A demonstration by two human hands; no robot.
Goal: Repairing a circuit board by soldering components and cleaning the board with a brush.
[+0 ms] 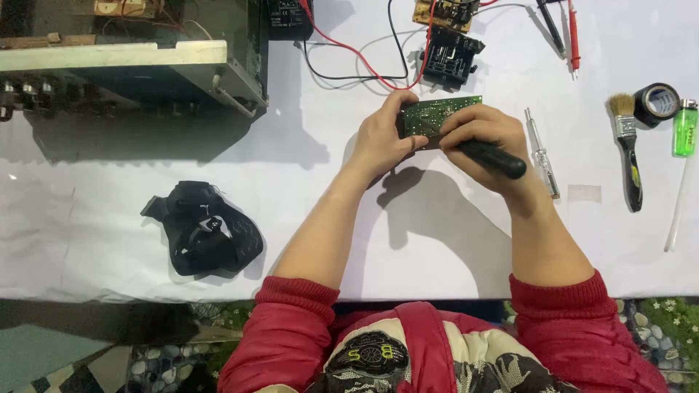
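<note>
White paper covers the workbench (109,240), where the left hand (382,142) grips a green circuit board (440,114) steady above it, while the right hand (484,142) closes around a black-handled tool (491,158), probably a screwdriver, tip hidden.

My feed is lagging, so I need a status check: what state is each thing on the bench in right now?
Green circuit board: lifted, held by left hand.
Black-handled tool: gripped in right hand, against board.
Paintbrush: lying flat.
Green lighter: lying, unlit.
Tape roll: lying flat.
</note>
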